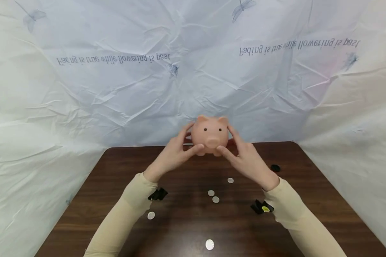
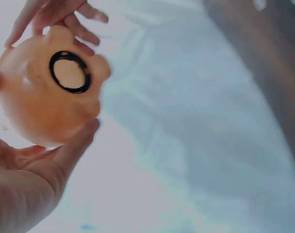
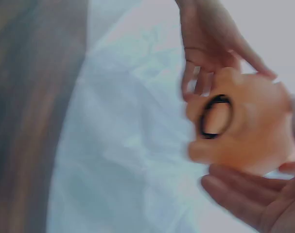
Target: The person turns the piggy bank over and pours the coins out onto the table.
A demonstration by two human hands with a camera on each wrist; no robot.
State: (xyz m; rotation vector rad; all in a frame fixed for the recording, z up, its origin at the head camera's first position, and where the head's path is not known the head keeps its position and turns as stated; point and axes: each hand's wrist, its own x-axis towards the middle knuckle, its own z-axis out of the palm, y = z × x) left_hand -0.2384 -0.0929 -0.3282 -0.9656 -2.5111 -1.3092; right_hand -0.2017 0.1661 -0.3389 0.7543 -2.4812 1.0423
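Observation:
A pink piggy bank (image 1: 210,132) is held up over the table's far edge, its snout and two dark eyes toward the head camera. My left hand (image 1: 173,153) grips one side, with the thumb low beside the snout. On the other side my right hand (image 1: 249,159) grips it in the same way. Both wrist views show the underside, where a black ring (image 2: 70,72) surrounds a round pale area between the stubby feet. In the right wrist view the piggy bank (image 3: 256,126) is somewhat blurred.
Several silver coins (image 1: 216,200) lie scattered on the dark wooden table (image 1: 180,228). A small black round piece (image 1: 275,168) lies near the right forearm. White printed sheeting (image 1: 141,92) hangs behind the table and along both sides. Black straps show at both wrists.

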